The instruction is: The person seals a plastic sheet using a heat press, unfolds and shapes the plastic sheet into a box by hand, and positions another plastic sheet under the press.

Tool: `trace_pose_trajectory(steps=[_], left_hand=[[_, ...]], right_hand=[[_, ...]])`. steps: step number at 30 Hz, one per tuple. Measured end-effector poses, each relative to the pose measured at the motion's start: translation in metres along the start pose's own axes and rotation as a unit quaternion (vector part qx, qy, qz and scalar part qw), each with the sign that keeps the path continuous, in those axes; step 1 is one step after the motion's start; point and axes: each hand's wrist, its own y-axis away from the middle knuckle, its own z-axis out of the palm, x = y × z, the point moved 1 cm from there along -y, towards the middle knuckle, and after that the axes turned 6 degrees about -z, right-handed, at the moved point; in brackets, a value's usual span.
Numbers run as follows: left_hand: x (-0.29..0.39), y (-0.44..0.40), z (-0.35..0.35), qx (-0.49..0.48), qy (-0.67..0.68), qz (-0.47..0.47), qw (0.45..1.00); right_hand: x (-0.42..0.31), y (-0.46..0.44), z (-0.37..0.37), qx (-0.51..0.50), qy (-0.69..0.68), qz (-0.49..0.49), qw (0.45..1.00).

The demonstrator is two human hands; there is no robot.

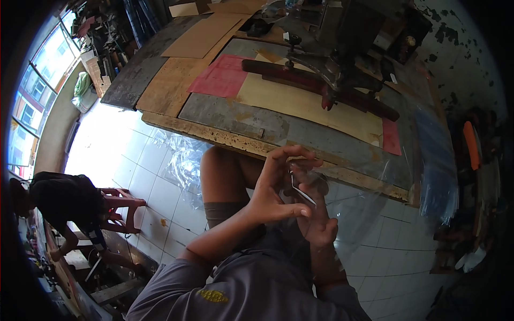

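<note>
A thin clear plastic sheet [356, 206] hangs in front of my body, below the table's front edge, and spreads to the right. My left hand [273, 187] is curved into a C at the sheet's left end, with thumb and fingers touching it. My right hand [316, 216] sits close beside it, partly seen through the plastic, with its fingers bent on the sheet. A narrow bright white strip shows between the two hands; whether it is a folded edge or glare, I cannot tell.
The worktable [214, 115] carries a metal press [342, 69] with a dark red bar over yellow and red sheets [219, 77]. Cardboard [201, 37] lies at the back left. Clear plastic sheets [439, 176] hang at the right edge. A person [64, 200] works near a red stool [123, 206].
</note>
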Motion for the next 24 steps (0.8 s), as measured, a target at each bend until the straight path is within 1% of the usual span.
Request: trace_pose_trajectory(steps=[2,5,7,8,10,11,13,16,20,22,24], left_hand=[[-0.004,-0.001,-0.004,-0.024,-0.041,0.031,0.998],[-0.001,0.000,0.000,-0.020,-0.029,0.012,0.999],[0.005,0.002,0.013,0.016,0.003,-0.005,1.000],[0.007,0.003,0.016,0.034,0.018,-0.014,0.999],[0.003,0.003,0.015,-0.002,-0.030,0.025,0.999],[0.001,0.003,0.014,-0.020,-0.054,0.044,0.997],[0.002,0.005,0.013,-0.032,-0.053,0.039,0.997],[0.004,0.007,0.012,-0.048,-0.052,0.027,0.997],[0.004,0.004,0.008,-0.055,-0.049,0.008,0.997],[0.007,0.000,0.007,0.002,-0.086,0.041,0.995],[0.019,-0.004,0.004,0.016,-0.205,0.098,0.974]], right_hand=[[0.007,0.005,-0.002,-0.007,-0.047,-0.024,0.999],[0.007,0.004,-0.003,-0.015,-0.098,-0.021,0.995],[0.003,-0.008,-0.003,-0.046,-0.107,-0.038,0.992],[0.002,-0.008,-0.003,-0.049,-0.144,-0.041,0.987],[0.001,-0.008,-0.001,-0.053,-0.219,-0.047,0.973],[0.001,-0.006,-0.001,-0.048,-0.234,-0.043,0.970],[0.003,0.001,-0.001,-0.036,-0.265,-0.034,0.963],[0.003,0.005,-0.003,-0.035,-0.250,-0.010,0.968],[-0.002,0.007,-0.003,-0.004,-0.133,0.023,0.991],[-0.002,0.006,-0.004,0.004,-0.070,0.026,0.997],[-0.008,-0.005,0.004,0.025,-0.039,0.016,0.999]])
